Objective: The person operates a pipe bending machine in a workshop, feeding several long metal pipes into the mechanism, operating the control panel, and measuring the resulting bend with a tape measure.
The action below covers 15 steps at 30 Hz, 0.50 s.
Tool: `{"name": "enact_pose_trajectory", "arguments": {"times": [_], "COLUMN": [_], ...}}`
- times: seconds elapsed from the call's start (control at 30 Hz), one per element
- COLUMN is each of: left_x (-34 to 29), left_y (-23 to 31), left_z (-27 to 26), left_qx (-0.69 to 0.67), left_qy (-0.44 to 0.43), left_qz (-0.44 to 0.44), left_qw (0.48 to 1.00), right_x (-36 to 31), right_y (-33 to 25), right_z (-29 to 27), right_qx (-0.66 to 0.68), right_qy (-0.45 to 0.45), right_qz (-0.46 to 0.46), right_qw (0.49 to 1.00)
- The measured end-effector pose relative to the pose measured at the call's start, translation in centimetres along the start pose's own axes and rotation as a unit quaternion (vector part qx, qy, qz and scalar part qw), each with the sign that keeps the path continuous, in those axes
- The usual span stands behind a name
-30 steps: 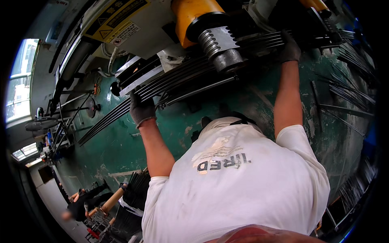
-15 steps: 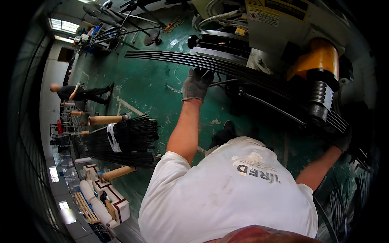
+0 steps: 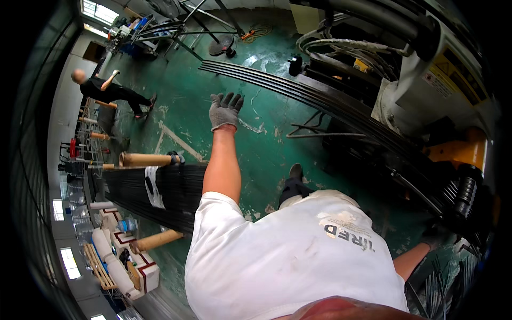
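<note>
Several long, thin black bars (image 3: 277,81) lie side by side across the machine (image 3: 416,101), their far ends reaching out over the green floor. My left hand (image 3: 226,111), in a grey knit glove, is open with its fingers spread, to the left of the bars and apart from them. My right hand (image 3: 438,238), in a dark glove, is low at the right by the near ends of the bars; shadow hides its fingers. Close to it stand the machine's dark ribbed cylinder (image 3: 465,194) and its orange housing (image 3: 461,150).
On the left, a bundle of black bars (image 3: 184,194) bound with white wrap (image 3: 153,186) rests between brown rollers (image 3: 146,159). A person (image 3: 112,93) in dark clothes is farther off. Thin rods (image 3: 440,280) stand at lower right. Bent metal rods (image 3: 320,132) jut from the machine.
My left hand has come away from the bars and moved left, its fingers now spread. My right hand stays near their near ends. The whole view has shifted, and the machine sits farther right.
</note>
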State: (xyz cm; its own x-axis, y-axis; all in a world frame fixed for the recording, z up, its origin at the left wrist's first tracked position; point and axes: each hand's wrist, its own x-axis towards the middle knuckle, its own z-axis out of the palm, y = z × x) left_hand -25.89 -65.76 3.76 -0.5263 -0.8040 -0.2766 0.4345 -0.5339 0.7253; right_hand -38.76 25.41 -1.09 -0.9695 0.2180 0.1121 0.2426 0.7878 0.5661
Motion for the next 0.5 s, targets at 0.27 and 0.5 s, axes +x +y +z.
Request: {"name": "enact_pose_trajectory", "arguments": {"times": [0.27,0.5], "left_x": [17.2,22.5], "left_y": [9.2,10.9], "left_z": [-1.5,-4.1], "left_qx": [0.082,0.126], "left_qy": [-0.038,-0.061], "left_qz": [-0.016,-0.046], "left_qw": [0.996,0.989], "right_x": [-23.9,-26.6], "right_y": [-14.2,-15.1], "right_z": [8.5,3.4], "right_qx": [-0.2,-0.201], "right_qy": [-0.408,-0.413], "right_qz": [-0.344,-0.344], "right_qw": [0.822,0.819]}}
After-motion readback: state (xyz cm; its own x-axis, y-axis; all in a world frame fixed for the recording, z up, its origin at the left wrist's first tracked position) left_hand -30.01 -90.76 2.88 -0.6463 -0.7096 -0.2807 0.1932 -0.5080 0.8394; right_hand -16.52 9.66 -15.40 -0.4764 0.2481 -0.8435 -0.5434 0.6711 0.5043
